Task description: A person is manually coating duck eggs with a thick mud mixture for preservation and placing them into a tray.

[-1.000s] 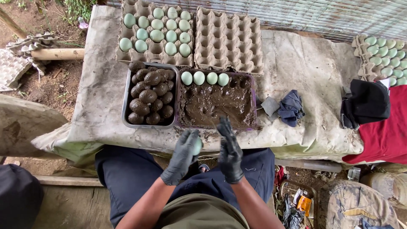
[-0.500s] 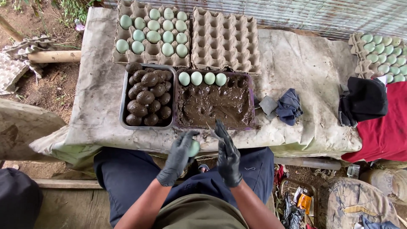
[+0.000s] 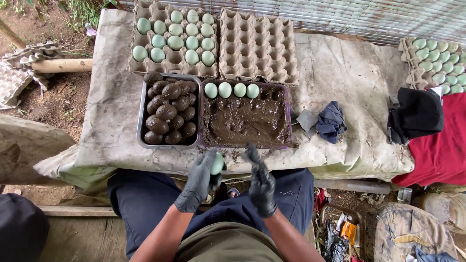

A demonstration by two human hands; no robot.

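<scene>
A pale green egg (image 3: 217,163) was held in the left hand (image 3: 200,180), the gloved fingers curled closed around its lower part so that only its top showed. The right hand (image 3: 261,183), also in a dark glove, was kept just beside it with nothing in it, its fingers loosely together and pointing away from the body. Directly beyond both hands a tray of dark mud (image 3: 245,121) was seen, with four more green eggs (image 3: 231,90) lined along its far edge. Beyond the left hand and slightly outward, a metal tray (image 3: 141,111) was filled with mud-coated eggs (image 3: 167,112). Farther beyond the hands two cardboard egg cartons were set, one with green eggs (image 3: 174,36) and one bare (image 3: 257,46). Outward of the right hand a crumpled blue-grey cloth (image 3: 330,121) was left on the table covering (image 3: 359,68).
</scene>
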